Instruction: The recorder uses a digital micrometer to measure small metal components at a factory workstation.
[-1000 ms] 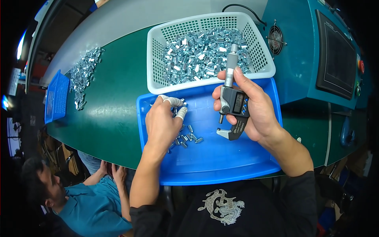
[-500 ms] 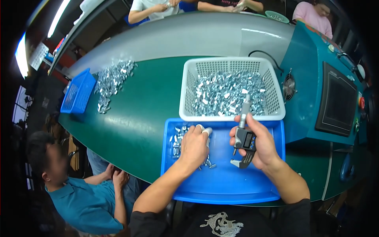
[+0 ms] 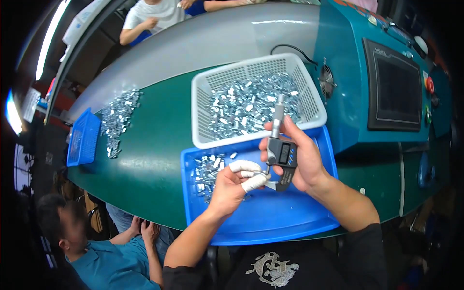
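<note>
My right hand (image 3: 309,159) is wrapped round a digital micrometer (image 3: 286,153) with a grey barrel and a dark frame. White coverings wrap the thumb and finger of my left hand (image 3: 229,189). They pinch a small shiny metal part (image 3: 265,173) at the micrometer's jaws; its exact shape is mostly hidden. Both hands are above a shallow blue tray (image 3: 280,224), whose left side holds loose metal parts (image 3: 205,173). Behind the tray, a white perforated basket (image 3: 200,106) is heaped with similar silvery parts (image 3: 249,99).
A teal machine (image 3: 345,104) with a dark screen (image 3: 394,87) stands on the right. On the green table (image 3: 154,181), a pile of metal parts (image 3: 118,118) lies beside a small blue basket (image 3: 83,140). A person in teal (image 3: 113,261) sits at left; others are beyond the grey barrier (image 3: 217,41).
My left hand has come up from the loose parts to the micrometer, bringing a metal part between its fingertips. The view has shifted, moving the basket and machine leftward in the picture.
</note>
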Demonstrator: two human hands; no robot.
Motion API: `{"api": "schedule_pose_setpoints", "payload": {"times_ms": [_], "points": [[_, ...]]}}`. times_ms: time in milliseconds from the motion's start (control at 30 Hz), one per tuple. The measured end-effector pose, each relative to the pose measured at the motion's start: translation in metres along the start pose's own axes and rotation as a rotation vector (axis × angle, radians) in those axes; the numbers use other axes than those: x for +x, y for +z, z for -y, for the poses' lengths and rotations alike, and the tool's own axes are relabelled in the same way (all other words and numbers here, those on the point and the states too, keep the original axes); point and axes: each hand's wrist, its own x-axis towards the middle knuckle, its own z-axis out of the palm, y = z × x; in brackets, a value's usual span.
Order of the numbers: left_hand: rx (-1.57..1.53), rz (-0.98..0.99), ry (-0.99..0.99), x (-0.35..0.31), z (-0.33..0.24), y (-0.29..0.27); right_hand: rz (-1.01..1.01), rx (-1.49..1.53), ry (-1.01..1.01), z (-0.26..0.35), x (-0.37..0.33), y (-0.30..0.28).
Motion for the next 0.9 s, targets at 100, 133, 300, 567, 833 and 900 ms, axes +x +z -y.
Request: {"api": "schedule_pose_setpoints", "payload": {"times_ms": [100,133,300,567,833,900], "points": [[-0.059,-0.033,0.024,-0.0075,0.0013,-0.0028,0.036,-0.002,0.001,-0.0042,0.0048,0.0019],[-0.05,-0.011,0.027,-0.0069,0.0012,-0.0034,0.033,-0.002,-0.013,-0.0041,0.003,-0.0002],[-0.056,0.031,-0.001,-0.0069,0.0055,-0.0067,0.027,0.016,-0.02,-0.0092,0.0038,-0.0035],[0.009,0.017,0.018,-0.0081,0.0043,-0.0042,-0.011,-0.054,-0.033,-0.0069,-0.0005,0.002],[0.043,0.003,0.029,-0.0077,0.0086,-0.0038,-0.035,-0.078,-0.049,-0.0097,0.0,-0.0001],[0.039,0.012,0.021,-0.0089,0.0073,-0.0049,-0.039,-0.072,-0.037,-0.0093,0.0006,0.0014]]}}
